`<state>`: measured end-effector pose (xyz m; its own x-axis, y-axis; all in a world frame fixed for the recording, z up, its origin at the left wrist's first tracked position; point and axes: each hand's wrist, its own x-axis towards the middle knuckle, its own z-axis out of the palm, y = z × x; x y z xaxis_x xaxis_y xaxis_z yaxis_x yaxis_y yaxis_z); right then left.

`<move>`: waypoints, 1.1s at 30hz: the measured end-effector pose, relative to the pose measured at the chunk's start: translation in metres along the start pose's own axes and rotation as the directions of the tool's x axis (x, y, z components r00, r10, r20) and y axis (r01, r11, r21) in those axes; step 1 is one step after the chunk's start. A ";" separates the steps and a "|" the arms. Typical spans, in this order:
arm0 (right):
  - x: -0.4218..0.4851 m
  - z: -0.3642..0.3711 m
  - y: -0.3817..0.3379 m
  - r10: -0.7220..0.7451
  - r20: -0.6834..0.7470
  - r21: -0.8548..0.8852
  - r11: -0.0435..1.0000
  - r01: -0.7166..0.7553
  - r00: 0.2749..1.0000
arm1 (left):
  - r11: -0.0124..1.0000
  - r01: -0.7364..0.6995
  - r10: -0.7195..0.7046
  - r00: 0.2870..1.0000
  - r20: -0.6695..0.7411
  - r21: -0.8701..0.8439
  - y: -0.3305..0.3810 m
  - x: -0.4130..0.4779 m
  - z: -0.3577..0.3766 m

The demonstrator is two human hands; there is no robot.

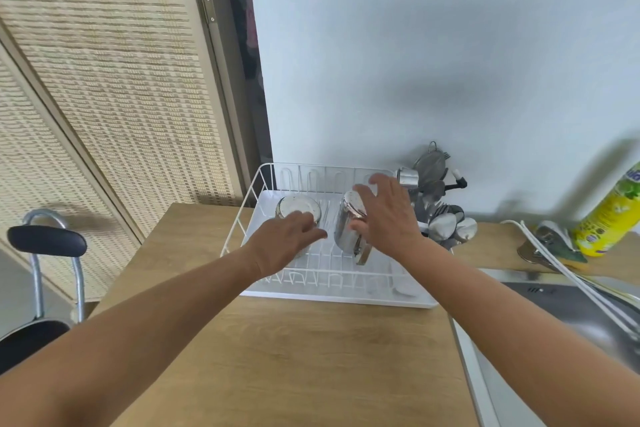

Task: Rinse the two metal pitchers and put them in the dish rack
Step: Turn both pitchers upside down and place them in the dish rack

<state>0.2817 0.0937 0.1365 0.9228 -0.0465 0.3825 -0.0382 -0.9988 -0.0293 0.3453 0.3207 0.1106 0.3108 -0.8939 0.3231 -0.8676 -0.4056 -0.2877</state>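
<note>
As both sit in the rack [332, 298], right pitcher [346, 234] beside splayed right grip [391, 215], left pitcher [298, 210] under slack, open left grip [287, 243]

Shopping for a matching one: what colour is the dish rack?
White: the dish rack, wire and tray alike, shows best in the head view.

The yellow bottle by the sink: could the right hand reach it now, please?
Likely yes: the right hand is open and holds nothing; only the cutlery stands between it and the yellow bottle, easily passed over.
</note>
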 end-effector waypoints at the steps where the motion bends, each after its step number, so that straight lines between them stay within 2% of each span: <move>1: 0.002 -0.002 -0.001 0.078 0.075 0.029 0.996 -0.080 0.994 | 0.999 0.048 -0.049 0.997 -0.053 -0.009 -0.002 0.002 0.001; 3: 0.007 -0.004 0.001 0.224 0.240 0.145 0.954 -0.263 0.945 | 0.973 0.226 -0.230 0.967 -0.112 -0.049 -0.007 0.005 0.003; 4: 0.010 -0.004 0.003 0.262 0.327 0.225 0.912 -0.344 0.908 | 0.937 0.343 -0.348 0.933 -0.085 -0.069 -0.010 0.006 0.003; 5: 0.013 -0.003 0.005 0.274 0.396 0.310 0.858 -0.409 0.876 | 0.884 0.457 -0.461 0.887 -0.024 -0.100 -0.013 0.006 0.003; 7: 0.015 -0.001 0.006 0.276 0.442 0.412 0.783 -0.466 0.853 | 0.727 0.634 -0.615 0.772 0.162 -0.262 -0.018 0.006 0.006; 9: 0.015 0.001 0.004 0.296 0.422 0.444 0.756 -0.480 0.857 | 0.528 0.713 -0.635 0.693 0.343 -0.462 -0.023 0.008 0.009; 11: 0.015 0.000 0.001 0.303 0.390 0.482 0.737 -0.473 0.869 | 0.449 0.721 -0.612 0.678 0.406 -0.527 -0.025 0.010 0.012; 15: 0.022 -0.014 0.004 0.295 0.259 0.519 0.761 -0.390 0.920 | 0.474 0.737 -0.618 0.668 0.414 -0.482 -0.027 0.011 0.017; 22: 0.029 -0.031 0.004 0.243 0.173 0.626 0.721 -0.297 0.955 | 0.497 0.726 -0.596 0.684 0.421 -0.476 -0.030 0.014 0.014; 27: 0.030 -0.030 0.004 0.224 0.231 0.696 0.642 -0.322 0.947 | 0.493 0.735 -0.595 0.675 0.436 -0.465 -0.029 0.015 0.011; 33: 0.021 -0.011 0.007 0.221 0.318 0.649 0.658 -0.382 0.922 | 0.480 0.743 -0.599 0.666 0.446 -0.466 -0.028 0.015 0.009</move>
<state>0.2963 0.0858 0.1547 0.9643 -0.2595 0.0521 -0.1287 -0.6316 -0.7646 0.3775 0.3166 0.1157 0.8992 -0.4373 -0.0144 -0.3663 -0.7704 0.5218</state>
